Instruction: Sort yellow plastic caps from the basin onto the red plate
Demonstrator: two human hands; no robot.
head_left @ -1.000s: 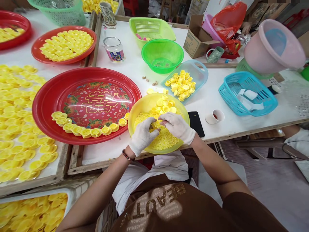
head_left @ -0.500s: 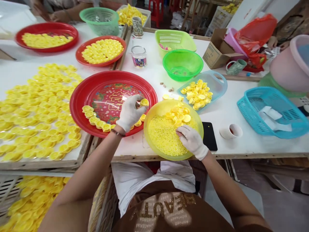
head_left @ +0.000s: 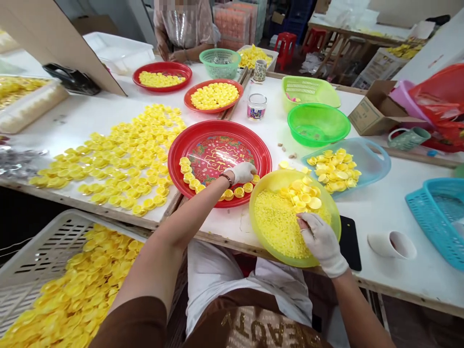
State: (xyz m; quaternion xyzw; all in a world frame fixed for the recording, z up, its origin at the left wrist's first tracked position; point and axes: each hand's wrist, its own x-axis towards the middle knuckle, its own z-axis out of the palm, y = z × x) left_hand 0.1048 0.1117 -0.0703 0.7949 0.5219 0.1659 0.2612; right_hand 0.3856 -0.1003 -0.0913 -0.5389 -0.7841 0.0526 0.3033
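Observation:
My left hand [head_left: 242, 173], in a white glove, reaches over a round red tray [head_left: 174, 166]. Its fingers are closed at a small yellow cup [head_left: 255, 179], at the right end of a curved row of such cups along the tray's near side. A yellow bowl [head_left: 334, 212] stands to the right, with small yellow pellets [head_left: 279, 224] and a heap of loose yellow cups [head_left: 300, 193] in it. Over the pellets, my right hand [head_left: 321, 239], gloved with bare fingertips, has thumb and fingers pinched together; anything between them is too small to make out.
Many yellow cups [head_left: 134, 150] cover the table at left, above a full crate [head_left: 72, 227]. A blue tray [head_left: 373, 159] of cups, a green bowl [head_left: 319, 126], a black phone [head_left: 350, 244] and a white cup [head_left: 393, 245] lie rightward. A person [head_left: 184, 29] sits opposite.
My view has swung left. My left hand has lowered the yellow cup it held to the end of the row in the red tray. My right hand stays pinched over the pellets.

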